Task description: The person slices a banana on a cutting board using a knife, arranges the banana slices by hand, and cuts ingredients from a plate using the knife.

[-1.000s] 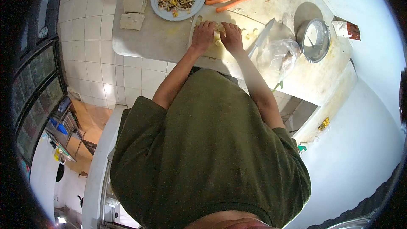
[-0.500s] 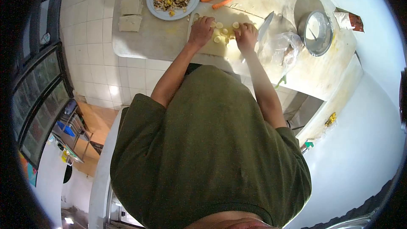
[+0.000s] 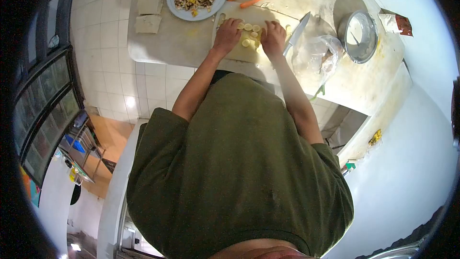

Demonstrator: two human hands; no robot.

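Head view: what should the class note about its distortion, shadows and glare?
Head view: black corners and bowed edges; head view: dark rounded shadow beside the bowl on the counter; head view: glare spot on the tiles; head view: left hand and right hand too small for fine finger detail.

Slices (image 3: pixel 246 42) on board (image 3: pixel 240 54), bowl (image 3: pixel 369 43) right (beyond knife (image 3: pixel 298 30))
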